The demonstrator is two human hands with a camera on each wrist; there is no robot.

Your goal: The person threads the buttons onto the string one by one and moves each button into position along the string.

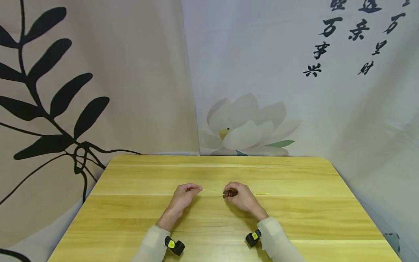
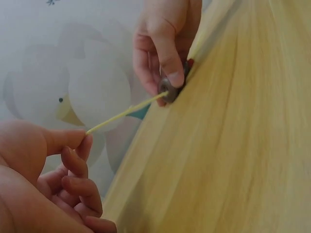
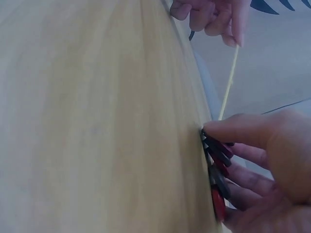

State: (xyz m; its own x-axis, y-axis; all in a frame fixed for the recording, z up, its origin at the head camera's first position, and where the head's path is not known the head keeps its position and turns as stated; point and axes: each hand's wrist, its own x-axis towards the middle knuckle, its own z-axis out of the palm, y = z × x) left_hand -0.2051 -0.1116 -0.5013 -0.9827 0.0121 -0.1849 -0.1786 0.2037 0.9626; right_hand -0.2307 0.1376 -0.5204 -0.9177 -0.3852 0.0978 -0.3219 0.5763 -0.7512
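Several dark and red disc-shaped beads (image 3: pixel 221 182) are strung side by side on a thin yellow cord (image 2: pixel 114 118). My right hand (image 1: pixel 243 198) holds this row of beads between thumb and fingers, low over the table. The end bead (image 2: pixel 167 92) is a grey-brown ring, and the cord comes out of its hole. My left hand (image 1: pixel 183 197) pinches the cord between thumb and forefinger, with its other fingers loosely curled. Between the two hands the cord runs straight. A further length of cord shows to the right of my right hand in the head view. My right fingers hide part of the beads.
Both hands work above a light wooden table (image 1: pixel 209 233). Behind its far edge hangs a pale cloth (image 1: pixel 294 109) printed with a lotus and dark characters. A cloth with dark leaves hangs at the left. A black wrist camera (image 1: pixel 175 246) sits on each sleeve.
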